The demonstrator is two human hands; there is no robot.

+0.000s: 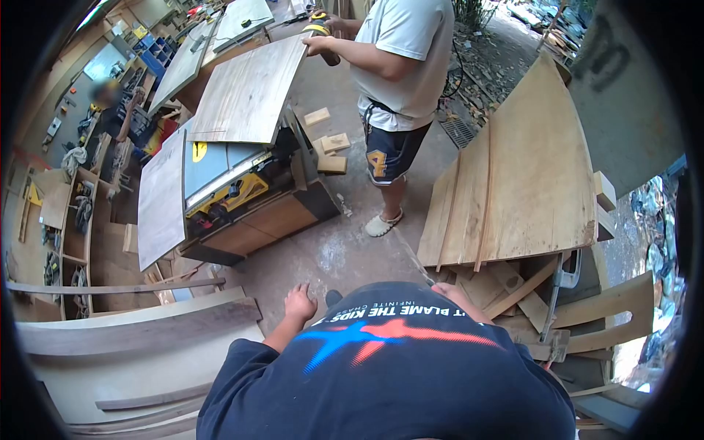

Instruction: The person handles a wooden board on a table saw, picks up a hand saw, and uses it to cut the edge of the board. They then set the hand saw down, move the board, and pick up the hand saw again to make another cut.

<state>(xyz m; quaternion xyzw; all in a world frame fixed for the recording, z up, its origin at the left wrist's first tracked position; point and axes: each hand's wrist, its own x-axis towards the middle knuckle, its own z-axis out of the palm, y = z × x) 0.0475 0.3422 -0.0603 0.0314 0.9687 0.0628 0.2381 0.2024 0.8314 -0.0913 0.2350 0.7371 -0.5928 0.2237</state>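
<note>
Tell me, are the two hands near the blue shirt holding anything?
The left hand hangs empty, fingers curled. The right hand is half hidden behind the shirt; a thin strip ends near it, but a hold cannot be told.

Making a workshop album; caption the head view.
Left hand and right hand hang low, facing a table saw and a co-worker holding a yellow tool.

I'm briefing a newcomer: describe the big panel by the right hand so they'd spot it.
Right of the table saw, beyond the right hand, stands a scrap pile. The panel lies tilted on it: the only fan-shaped sheet, one edge curved.
</note>
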